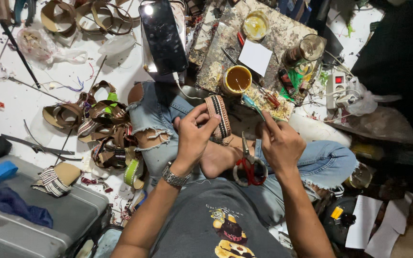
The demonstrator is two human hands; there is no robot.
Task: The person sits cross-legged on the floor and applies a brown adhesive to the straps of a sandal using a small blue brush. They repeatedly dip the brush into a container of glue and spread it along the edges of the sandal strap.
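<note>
Both hands work over the lap: the left hand (pixel 194 136) pinches a woven strap (pixel 218 117), and the right hand (pixel 280 143) closes on a teal brush (pixel 253 106). Glue could drip from the brush onto jeans (pixel 158 117), since the open tin (pixel 237 79) sits just beyond. A blank white card (pixel 255 56) lies past it.

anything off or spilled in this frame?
Nothing freshly spilled. The board under the open glue pots is crusted with dried drips. Red-handled scissors lie loose in the lap near a bare foot. Left hand holds a woven strap; right hand holds a green-tipped tool. Strap loops litter the floor.
</note>
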